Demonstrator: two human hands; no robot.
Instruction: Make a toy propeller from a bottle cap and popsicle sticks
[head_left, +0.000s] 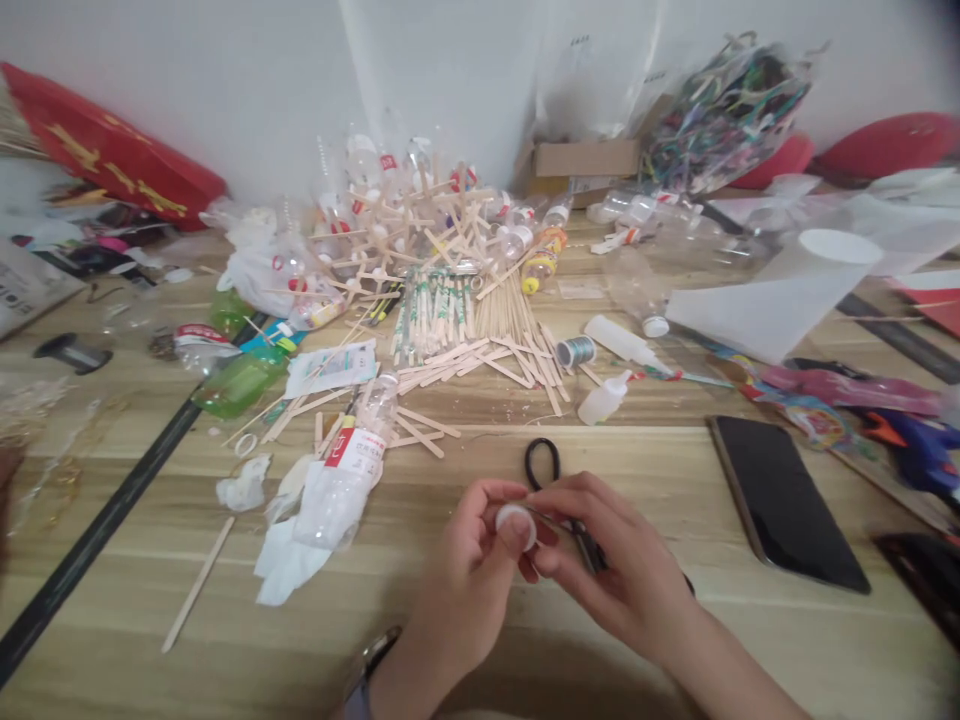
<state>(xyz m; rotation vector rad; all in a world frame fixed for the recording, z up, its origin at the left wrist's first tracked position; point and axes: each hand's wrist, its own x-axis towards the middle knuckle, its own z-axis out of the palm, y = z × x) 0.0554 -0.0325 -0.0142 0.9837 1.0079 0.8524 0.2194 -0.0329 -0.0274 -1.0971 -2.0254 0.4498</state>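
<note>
Low in the middle of the head view, my left hand is closed on a small round white bottle cap, its thumb pressed on the cap's face. My right hand meets it from the right, fingers pinched around something thin beside the cap that I cannot make out. Under and behind my right hand lie black-handled scissors on the wooden table, partly hidden by the fingers. To the left of my hands, a clear plastic bottle with a red and white label lies on crumpled white tissue.
Wooden sticks and several plastic bottles are heaped at the back. A phone lies at the right, near a blue glue gun. A thread spool and a small white squeeze bottle stand beyond my hands.
</note>
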